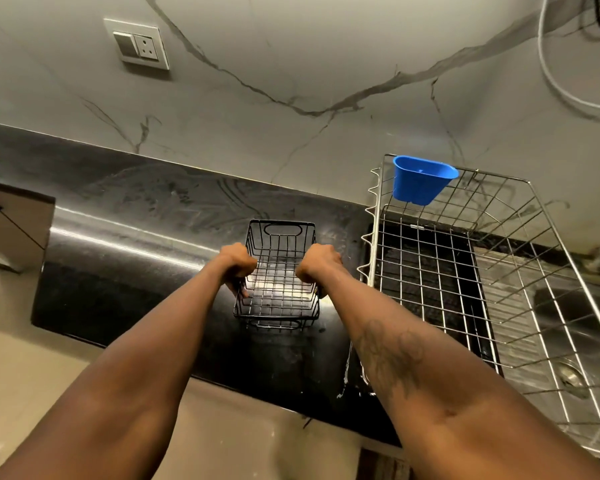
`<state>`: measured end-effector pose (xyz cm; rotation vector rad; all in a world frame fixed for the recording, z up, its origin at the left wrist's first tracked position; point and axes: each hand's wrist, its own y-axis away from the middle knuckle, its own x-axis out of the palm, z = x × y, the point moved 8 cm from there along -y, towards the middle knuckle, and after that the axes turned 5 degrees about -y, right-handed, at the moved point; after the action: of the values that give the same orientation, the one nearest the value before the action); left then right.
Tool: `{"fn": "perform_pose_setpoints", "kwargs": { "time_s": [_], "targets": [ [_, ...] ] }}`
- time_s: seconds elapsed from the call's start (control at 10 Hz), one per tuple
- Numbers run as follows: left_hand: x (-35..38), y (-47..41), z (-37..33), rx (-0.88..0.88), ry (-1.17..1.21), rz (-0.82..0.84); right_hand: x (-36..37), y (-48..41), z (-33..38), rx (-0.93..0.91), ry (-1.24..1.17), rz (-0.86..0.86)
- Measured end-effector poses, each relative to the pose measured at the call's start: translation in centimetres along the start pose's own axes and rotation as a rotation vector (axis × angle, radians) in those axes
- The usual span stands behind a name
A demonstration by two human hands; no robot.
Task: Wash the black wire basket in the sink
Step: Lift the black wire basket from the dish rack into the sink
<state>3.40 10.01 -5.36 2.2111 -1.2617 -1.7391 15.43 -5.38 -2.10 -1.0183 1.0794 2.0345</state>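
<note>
I'm watching the left hand (237, 264) curling tightly around the left rim of the black wire basket (282, 223), fingertips mostly hidden. The basket is sitting over the dark countertop (136, 202); whether it's touching, I can't tell. The right hand (321, 264) is gripping the right rim. The sink (568, 317) is lying farther right, cut off and half-hidden under a steel dish rack (465, 271).

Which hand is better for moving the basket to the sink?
The right hand. Both grip the basket, but the sink is on the right, so it likely leads; the left hand follows.
</note>
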Motion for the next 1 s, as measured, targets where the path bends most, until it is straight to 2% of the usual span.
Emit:
{"fn": "perform_pose_setpoints", "kwargs": {
  "time_s": [0.1, 0.2, 0.3, 0.4, 0.6, 0.7, 0.9, 1.0],
  "targets": [
    [-3.3, 0.8, -0.2, 0.003, 0.015, -0.050, -1.5, 0.8, 0.6, -0.063, -0.171, 0.025],
    [-4.9, 1.7, -0.7, 0.025, 0.043, -0.076, -3.6, 1.7, 1.1, -0.108, -0.290, -0.027],
    [-8.0, 4.3, -2.2, -0.002, 0.150, -0.013, -6.8, 3.2, 1.4, -0.189, -0.451, -0.147],
    [-9.0, 5.7, -3.6, 0.031, 0.200, 0.045, -8.9, 4.2, 1.5, -0.233, -0.507, -0.217],
    [-12.4, 9.4, -8.2, 0.119, 0.160, 0.038, -14.4, 6.7, -0.3, -0.296, -0.604, -0.352],
    [-13.3, 11.2, -11.2, 0.186, 0.100, 0.026, -17.9, 8.0, -2.0, -0.311, -0.577, -0.449],
    [-11.4, 14.0, -18.3, 0.322, 0.078, 0.015, -23.9, 9.6, -8.7, -0.265, -0.613, -0.624],
    [-9.7, 14.9, -21.3, 0.346, 0.062, 0.020, -25.5, 10.3, -12.0, -0.224, -0.630, -0.653]
  ]
}}
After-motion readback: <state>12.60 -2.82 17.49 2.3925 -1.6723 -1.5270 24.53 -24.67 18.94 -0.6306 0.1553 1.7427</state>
